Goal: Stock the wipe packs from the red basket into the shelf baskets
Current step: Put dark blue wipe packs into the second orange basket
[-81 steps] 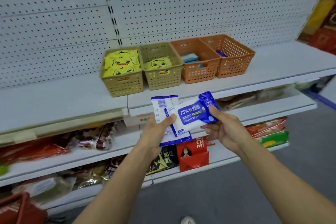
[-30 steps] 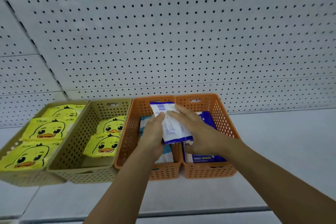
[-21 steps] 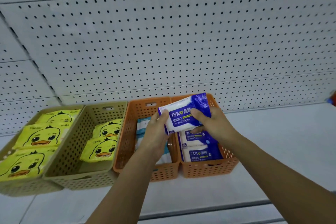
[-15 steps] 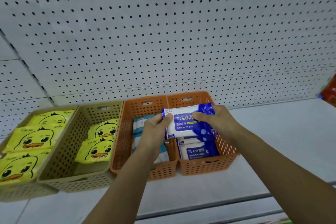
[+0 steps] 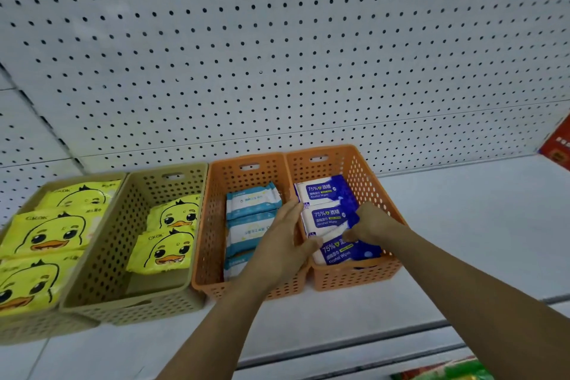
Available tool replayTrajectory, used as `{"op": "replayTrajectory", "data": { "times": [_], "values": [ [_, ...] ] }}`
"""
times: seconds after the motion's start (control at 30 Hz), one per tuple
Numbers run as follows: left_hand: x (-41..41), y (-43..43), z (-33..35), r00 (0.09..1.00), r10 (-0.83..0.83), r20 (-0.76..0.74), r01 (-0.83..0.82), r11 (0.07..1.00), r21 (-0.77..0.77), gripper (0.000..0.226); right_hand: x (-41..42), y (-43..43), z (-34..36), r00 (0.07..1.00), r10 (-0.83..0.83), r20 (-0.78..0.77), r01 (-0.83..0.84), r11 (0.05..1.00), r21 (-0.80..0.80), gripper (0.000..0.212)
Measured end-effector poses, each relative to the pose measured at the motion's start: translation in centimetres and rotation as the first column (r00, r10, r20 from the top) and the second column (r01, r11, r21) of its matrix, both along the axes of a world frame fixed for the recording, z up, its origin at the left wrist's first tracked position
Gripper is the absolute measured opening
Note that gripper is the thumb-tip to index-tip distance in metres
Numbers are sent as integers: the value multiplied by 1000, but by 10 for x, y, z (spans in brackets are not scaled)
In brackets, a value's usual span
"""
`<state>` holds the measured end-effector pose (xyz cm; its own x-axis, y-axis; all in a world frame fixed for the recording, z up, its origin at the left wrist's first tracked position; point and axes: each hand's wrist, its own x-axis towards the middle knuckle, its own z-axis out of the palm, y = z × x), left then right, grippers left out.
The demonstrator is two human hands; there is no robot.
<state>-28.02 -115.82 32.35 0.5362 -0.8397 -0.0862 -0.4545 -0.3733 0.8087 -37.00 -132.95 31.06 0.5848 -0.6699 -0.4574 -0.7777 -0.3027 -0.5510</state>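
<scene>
Three blue alcohol wipe packs lie in a row in the right orange basket (image 5: 367,182). The middle blue pack (image 5: 327,217) sits low in the basket between the other two. My left hand (image 5: 282,244) reaches over the wall between the orange baskets and holds this pack's left edge between fingers and thumb. My right hand (image 5: 371,224) pinches its right end with curled fingers. The left orange basket (image 5: 216,225) holds several white-and-teal wipe packs (image 5: 251,200). The red basket is out of view.
Two olive baskets (image 5: 123,256) with yellow duck wipe packs (image 5: 166,251) stand to the left on the white shelf (image 5: 462,241). A pegboard wall rises behind. A red box (image 5: 558,148) sits at the far right. Colourful goods show below the shelf edge.
Both hands carried the blue pack from chest height up to the shelf and lowered it into the right orange basket, where it now lies between two other blue packs.
</scene>
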Motion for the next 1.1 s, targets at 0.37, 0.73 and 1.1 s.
{"op": "replayTrajectory", "data": {
  "times": [0.37, 0.73, 1.1],
  "values": [
    [15, 5, -10, 976, -199, -87, 206, 975, 82, 106, 14, 20, -4, 877, 262, -402, -329, 938, -106, 39],
    [-13, 54, -27, 651, -201, 732, 103, 979, 178, 72, -47, 114, -21, 925, 271, 266, -7, 713, -701, 49],
    [-75, 210, -93, 782, -63, 620, 97, 995, -22, 59, -141, 271, -84, 862, 189, 470, 128, 817, -563, 48]
  ]
}}
